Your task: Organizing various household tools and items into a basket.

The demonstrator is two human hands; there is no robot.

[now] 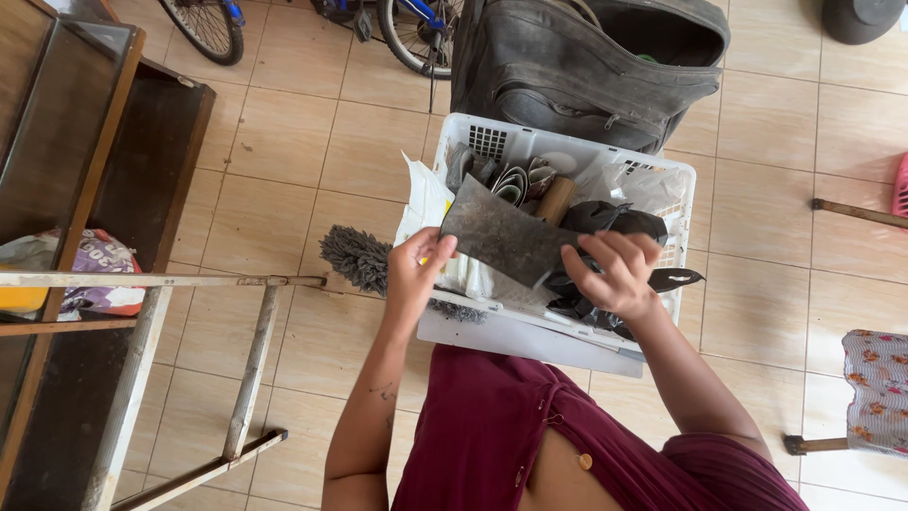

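Observation:
I hold a flat dark grey piece of stiff material (501, 237) between both hands over a white plastic basket (653, 180). My left hand (413, 274) pinches its lower left corner. My right hand (615, 270) grips its right edge. The basket rests against my lap and holds rolled items, a brown tube (556, 199), black cloth (615, 222) and white paper or plastic (426, 203). A grey fluffy duster head (355, 257) lies on the floor tiles just left of the basket.
A large dark bag (577, 66) stands behind the basket. Bicycle wheels (203, 28) are at the top. A wooden cabinet (85, 142) and a metal frame (246, 369) fill the left side. A patterned cloth (880, 388) hangs at the right edge.

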